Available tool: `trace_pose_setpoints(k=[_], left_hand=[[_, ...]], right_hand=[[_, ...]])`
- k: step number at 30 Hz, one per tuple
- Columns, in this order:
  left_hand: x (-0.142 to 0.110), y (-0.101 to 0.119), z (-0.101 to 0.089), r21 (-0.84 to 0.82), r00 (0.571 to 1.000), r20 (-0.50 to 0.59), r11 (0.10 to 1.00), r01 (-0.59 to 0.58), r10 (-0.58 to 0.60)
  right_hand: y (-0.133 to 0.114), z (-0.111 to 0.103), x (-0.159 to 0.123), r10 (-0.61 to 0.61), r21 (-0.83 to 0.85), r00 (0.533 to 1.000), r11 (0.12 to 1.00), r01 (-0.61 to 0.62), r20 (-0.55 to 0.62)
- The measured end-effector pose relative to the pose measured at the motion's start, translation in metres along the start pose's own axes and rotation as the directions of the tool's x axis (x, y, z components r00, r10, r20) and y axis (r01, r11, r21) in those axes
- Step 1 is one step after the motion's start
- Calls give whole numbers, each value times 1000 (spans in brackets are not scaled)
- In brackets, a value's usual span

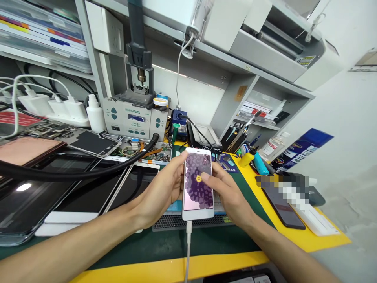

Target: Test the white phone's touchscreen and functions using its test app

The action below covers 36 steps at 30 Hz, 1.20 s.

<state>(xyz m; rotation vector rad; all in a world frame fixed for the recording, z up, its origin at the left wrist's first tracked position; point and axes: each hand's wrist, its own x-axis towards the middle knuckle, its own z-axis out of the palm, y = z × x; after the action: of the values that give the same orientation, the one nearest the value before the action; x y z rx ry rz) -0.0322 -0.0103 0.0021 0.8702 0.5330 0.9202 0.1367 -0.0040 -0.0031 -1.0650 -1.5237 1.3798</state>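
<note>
A white smartphone [198, 196] is held upright over the bench, its lit screen showing a purple and pink pattern with a small yellow circle in the middle. My left hand [167, 179] grips its left edge, thumb near the upper corner and fingers partly hidden behind it. My right hand [229, 190] closes around the right edge, with the thumb over the screen beside the yellow circle. A white charging cable [189, 237] is plugged into the bottom of the phone and runs down past the bench's front edge.
Several large phones or tablets [85, 196] lie at the left, crossed by a thick black hose [97, 175]. Behind stands a grey soldering or hot-air station [129, 118]. A black phone [284, 208] and a white box [318, 220] rest on the yellow edge at right.
</note>
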Motion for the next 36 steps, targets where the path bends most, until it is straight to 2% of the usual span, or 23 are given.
trace_pose_setpoints(k=[7, 13, 20, 25, 28, 31, 34, 36], left_hand=[[2, -2, -2, -19, 1000, -15, 1000, -2, 1], [2, -2, -3, -37, 997, -77, 999, -2, -1], [1, -2, -3, -40, 995, -94, 999, 8, -12], [2, -2, -3, -54, 996, -90, 999, -3, -2], [1, -2, -3, -59, 995, -95, 998, 2, -7], [0, -2, -2, -52, 995, -96, 999, 11, -15], [0, -2, -2, -59, 996, -90, 998, 8, -14], [1, -2, -2, -73, 995, -102, 997, 2, -9]], right_hand=[[-5, -14, 4, 43, 79, 987, 995, -56, 154], [-13, -24, 5, 101, 49, 931, 991, -126, 352], [-11, -28, 4, 70, -20, 910, 998, -67, 409], [-15, -29, 4, 89, 4, 905, 995, -99, 416], [-18, -29, 3, 104, 7, 906, 993, -117, 411], [-17, -27, 5, 88, -13, 929, 996, -89, 361], [-9, -27, 7, -21, -60, 977, 998, 35, 210], [-2, -29, 6, -165, -126, 985, 977, 170, 48]])
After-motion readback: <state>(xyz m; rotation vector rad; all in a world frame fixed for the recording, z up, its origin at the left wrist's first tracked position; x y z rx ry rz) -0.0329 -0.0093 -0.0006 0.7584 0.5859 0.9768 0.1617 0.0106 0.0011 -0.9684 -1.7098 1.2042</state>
